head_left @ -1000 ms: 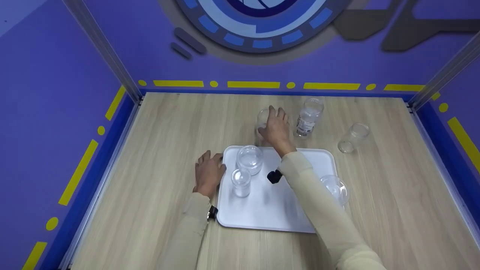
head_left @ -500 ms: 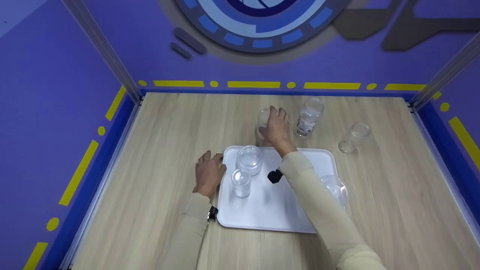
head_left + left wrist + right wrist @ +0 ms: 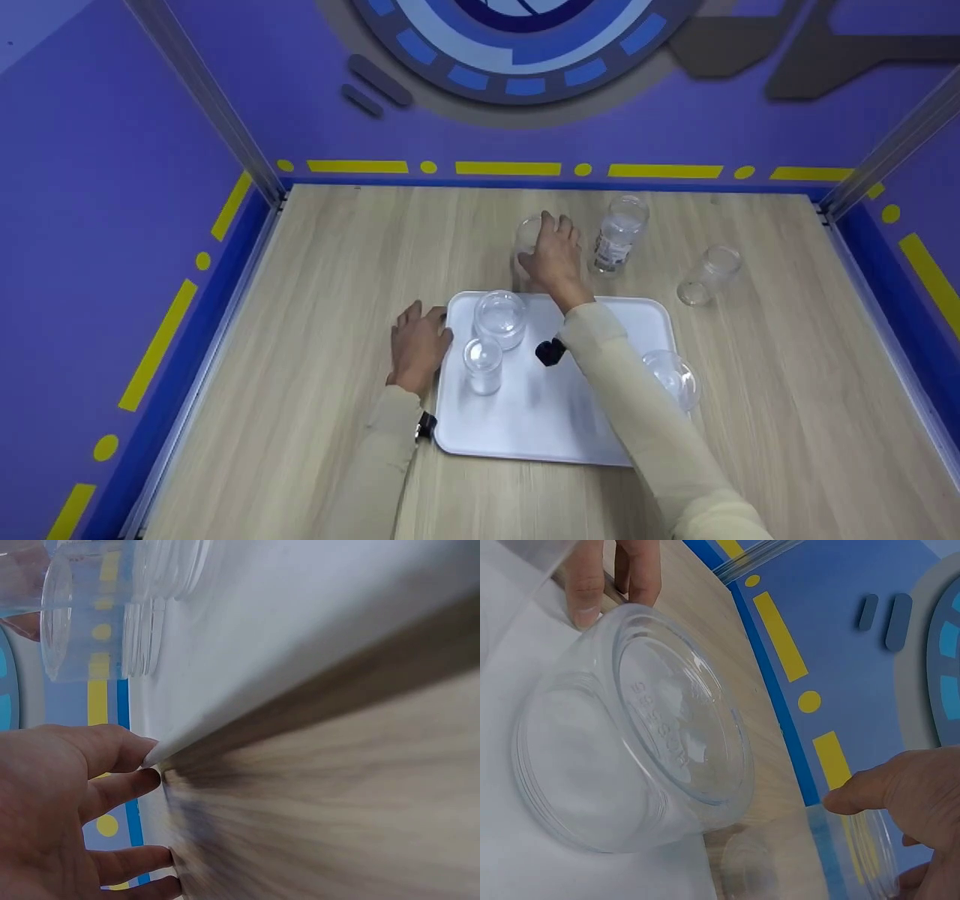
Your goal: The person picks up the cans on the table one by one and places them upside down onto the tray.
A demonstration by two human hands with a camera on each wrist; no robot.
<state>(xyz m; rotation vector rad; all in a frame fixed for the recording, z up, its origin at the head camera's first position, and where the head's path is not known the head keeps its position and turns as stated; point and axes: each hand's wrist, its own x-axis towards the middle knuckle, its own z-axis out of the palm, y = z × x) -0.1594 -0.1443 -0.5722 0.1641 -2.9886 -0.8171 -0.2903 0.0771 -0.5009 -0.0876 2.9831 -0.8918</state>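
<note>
My left hand [image 3: 418, 346] is at the left edge of the white tray [image 3: 555, 435]. In the left wrist view, thumb and index finger pinch the tray's rim, while the other fingertips reach down to the table. Behind the tray, my right hand [image 3: 553, 261] grips an upright clear glass jar [image 3: 526, 238], its thumb near the mouth in the right wrist view. A wide clear jar [image 3: 577, 757] stands upside down on the tray, embossed base up. In front of it sits a smaller, narrower clear jar [image 3: 482, 367]. Part of the gripped jar is hidden by my right hand.
To the right of the gripped jar stands a tall clear glass container with a printed label [image 3: 619, 236]. Another clear jar [image 3: 709, 276] is farther right. A round clear glass vessel [image 3: 671, 379] overlaps the tray's right edge beside my sleeve. Blue walls [image 3: 465, 142] enclose the table.
</note>
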